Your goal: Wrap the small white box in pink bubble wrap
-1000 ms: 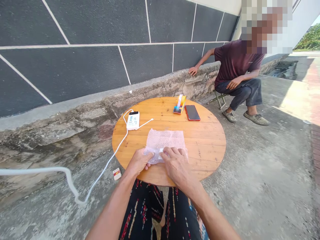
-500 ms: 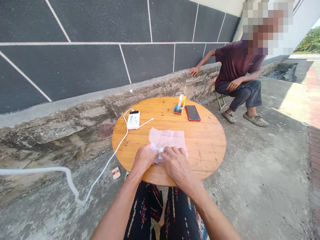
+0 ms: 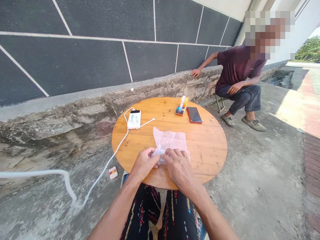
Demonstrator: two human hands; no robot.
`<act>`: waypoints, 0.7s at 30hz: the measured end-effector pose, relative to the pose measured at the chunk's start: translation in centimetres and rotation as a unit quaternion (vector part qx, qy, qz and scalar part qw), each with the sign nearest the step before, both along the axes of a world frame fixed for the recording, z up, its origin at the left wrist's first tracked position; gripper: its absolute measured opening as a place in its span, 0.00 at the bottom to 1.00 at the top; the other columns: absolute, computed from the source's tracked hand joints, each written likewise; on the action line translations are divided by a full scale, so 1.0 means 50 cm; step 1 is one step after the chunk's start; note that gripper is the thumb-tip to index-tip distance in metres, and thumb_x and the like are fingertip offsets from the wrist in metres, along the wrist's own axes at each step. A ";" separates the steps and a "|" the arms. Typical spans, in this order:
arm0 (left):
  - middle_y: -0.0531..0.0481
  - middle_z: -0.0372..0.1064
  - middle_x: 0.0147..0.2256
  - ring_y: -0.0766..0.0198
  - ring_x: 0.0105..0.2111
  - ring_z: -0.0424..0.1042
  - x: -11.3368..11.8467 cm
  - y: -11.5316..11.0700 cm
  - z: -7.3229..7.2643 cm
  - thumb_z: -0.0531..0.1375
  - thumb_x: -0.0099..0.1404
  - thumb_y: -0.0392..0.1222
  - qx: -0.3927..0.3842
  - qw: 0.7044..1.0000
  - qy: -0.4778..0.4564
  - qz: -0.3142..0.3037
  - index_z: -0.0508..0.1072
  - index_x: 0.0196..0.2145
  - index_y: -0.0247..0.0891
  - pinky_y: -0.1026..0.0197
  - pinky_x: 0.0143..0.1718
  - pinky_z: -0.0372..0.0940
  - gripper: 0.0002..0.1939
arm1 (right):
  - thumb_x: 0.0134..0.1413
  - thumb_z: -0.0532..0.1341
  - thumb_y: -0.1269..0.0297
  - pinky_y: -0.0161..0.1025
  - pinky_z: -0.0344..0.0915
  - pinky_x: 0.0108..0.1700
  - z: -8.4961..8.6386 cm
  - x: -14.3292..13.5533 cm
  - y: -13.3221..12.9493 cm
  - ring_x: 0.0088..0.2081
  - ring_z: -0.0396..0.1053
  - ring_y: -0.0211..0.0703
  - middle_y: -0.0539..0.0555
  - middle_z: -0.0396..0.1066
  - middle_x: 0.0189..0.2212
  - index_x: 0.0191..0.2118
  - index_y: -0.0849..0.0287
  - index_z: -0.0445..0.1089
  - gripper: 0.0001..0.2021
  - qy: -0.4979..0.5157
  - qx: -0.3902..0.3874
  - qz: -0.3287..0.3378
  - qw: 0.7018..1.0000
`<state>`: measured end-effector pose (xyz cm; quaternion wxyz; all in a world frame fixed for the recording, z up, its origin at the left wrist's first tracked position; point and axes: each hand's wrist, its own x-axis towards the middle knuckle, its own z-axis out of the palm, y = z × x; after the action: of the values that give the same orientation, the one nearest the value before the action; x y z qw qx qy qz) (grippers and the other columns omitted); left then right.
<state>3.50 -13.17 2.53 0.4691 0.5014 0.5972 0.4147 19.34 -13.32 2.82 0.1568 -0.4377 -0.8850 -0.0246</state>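
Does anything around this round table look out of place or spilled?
A small red-and-white box lies on the ground, left of the table, perhaps dropped. I see no spill.

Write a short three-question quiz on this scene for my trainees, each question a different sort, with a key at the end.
Left and right are the camera wearer's own.

1. True or false: the phone lies to the right of the tape dispenser on the round table.

2. Which item are the left hand and right hand both touching?
A) the white cable
B) the pinkish wrap
C) the phone

3. Fill the gap: the small red-and-white box lies on the ground to the ____ of the table.

Key: 1 true; 2 B; 3 left
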 end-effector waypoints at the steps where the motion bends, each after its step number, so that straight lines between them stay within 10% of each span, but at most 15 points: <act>1: 0.54 0.69 0.24 0.70 0.22 0.66 0.004 -0.002 -0.004 0.57 0.52 0.39 0.020 1.000 0.023 0.004 0.72 0.31 0.35 0.69 0.24 0.62 0.08 | 0.59 0.55 0.73 0.43 0.50 0.40 0.000 0.000 0.000 0.42 0.60 0.46 0.55 0.67 0.46 0.45 0.55 0.69 0.11 0.002 -0.002 -0.001 1.000; 21: 0.48 0.68 0.33 0.63 0.36 0.69 0.003 -0.034 -0.023 0.52 0.63 0.33 0.256 0.939 0.211 -0.089 0.75 0.43 0.39 0.63 0.39 0.64 0.15 | 0.55 0.53 0.77 0.43 0.61 0.46 -0.009 0.007 -0.008 0.46 0.63 0.47 0.57 0.68 0.48 0.53 0.60 0.60 0.20 0.127 -0.059 -0.017 0.990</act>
<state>3.68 -14.85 1.40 0.2235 0.7318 0.5088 0.3945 19.69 -13.72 2.37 0.2411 -0.4611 -0.8502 0.0802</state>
